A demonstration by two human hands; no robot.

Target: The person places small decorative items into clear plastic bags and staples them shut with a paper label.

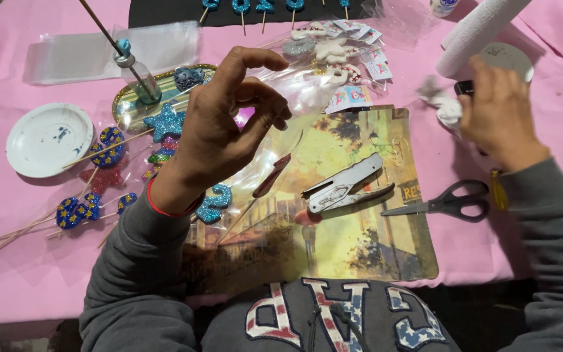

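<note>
Progress: partway, by the look of it. Several glitter toppers on sticks point(89, 208) lie loose at the left of the pink table point(21, 274); packed ones point(333, 45) lie at the far side. Left hand point(219, 127) is raised, fingers point(265, 107) curled, thumb and forefinger pinching the top of a clear bag point(275, 140) with a red topper point(272, 176) inside, over the picture mat point(360, 241). Bag looks unsealed; stapler point(346, 186) lies untouched beside scissors point(447, 202). Right hand point(503, 117) fingers are closed on crumpled tissue point(447, 107).
</note>
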